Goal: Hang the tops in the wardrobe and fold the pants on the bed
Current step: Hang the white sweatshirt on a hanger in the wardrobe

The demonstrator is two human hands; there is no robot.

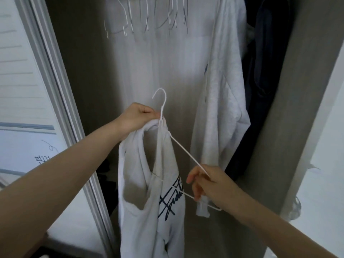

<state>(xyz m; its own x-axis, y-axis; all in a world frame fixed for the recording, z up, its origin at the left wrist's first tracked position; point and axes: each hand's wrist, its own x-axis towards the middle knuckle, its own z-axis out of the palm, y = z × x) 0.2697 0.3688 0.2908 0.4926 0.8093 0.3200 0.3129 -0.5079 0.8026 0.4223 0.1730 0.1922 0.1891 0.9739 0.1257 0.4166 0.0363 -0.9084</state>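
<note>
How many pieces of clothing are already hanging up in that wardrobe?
2 that I can tell: a pale grey shirt right of centre, and something dark navy bunched behind it at the far right. That dark mass may be several garments; the top held on the hanger isn't hung yet.

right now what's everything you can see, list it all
white top: one, white with dark print, partly on the hanger in front of the wardrobe
hanger: one, white wire, tilted, held in both hands
empty hangers: several, white, top of the wardrobe
hung shirt: one, pale grey, inside right
dark garments: number unclear, navy, far right
sliding door: one, pale frame, left
left hand: grips hanger neck and top
right hand: grips hanger's lower end
</note>
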